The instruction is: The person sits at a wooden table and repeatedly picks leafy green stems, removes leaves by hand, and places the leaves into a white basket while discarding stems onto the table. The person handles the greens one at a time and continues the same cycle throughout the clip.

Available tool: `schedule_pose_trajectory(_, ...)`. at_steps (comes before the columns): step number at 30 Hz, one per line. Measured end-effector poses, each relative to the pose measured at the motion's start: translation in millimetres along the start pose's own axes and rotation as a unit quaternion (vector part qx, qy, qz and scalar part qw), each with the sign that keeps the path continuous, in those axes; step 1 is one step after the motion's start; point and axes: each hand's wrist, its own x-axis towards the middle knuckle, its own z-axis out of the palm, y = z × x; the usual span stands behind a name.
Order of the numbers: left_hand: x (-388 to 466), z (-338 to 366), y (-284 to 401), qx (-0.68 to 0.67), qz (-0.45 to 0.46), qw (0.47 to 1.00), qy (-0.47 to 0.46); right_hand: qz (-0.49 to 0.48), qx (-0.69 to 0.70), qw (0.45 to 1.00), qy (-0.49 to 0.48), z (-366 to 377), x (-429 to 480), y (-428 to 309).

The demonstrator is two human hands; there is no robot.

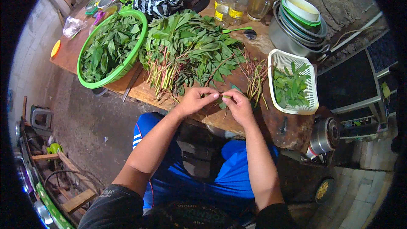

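Over the table's near edge, my left hand [198, 101] and my right hand [237, 105] meet fingertip to fingertip. Between thumb and finger the right one pinches a small green leaf piece [227, 97]. The left one pinches what looks like its thin stem, mostly hidden by the fingertips. Just beyond lies a large heap of leafy stalks [190, 44], apparently cassava, with pale and reddish stems towards me. Bare stalks [256, 76] lie right of the heap. A white plastic basket [271, 79] at the right holds some plucked leaves [292, 86].
A green-rimmed basket [143, 27] full of leaves stands left, beside a knife [132, 82] at the wooden table's [203, 117] edge. Behind are yellow-capped bottles [236, 9], a lidded pitcher [260, 3] and stacked basins in a metal pot [286, 38]. A gas stove [324, 136] stands right.
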Motion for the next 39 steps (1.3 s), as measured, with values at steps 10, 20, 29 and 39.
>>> schedule_pose_trajectory(10, -0.2, 4.9, -0.4, 0.133, 0.065, 0.987, 0.055, -0.028, -0.086, 0.996, 0.02, -5.8, -2.4, -12.6)
schedule_pose_trajectory(20, 7.5, -6.0, -15.2, 0.163, 0.011, 0.963, 0.215, -0.099, 0.05, 0.984, -0.137, -17.6, -2.9, -17.2)
schedule_pose_trajectory(29, 5.3, -6.4, -7.1, -0.143, -0.047, 0.987, 0.065, 0.235, 0.36, 0.887, 0.168, -68.6, 1.3, -0.7)
schedule_pose_trajectory(39, 1.6, -6.1, -7.1, -0.206, -0.022, 0.978, -0.034, -0.01, 0.612, 0.771, 0.175, -85.6, 1.1, 0.3)
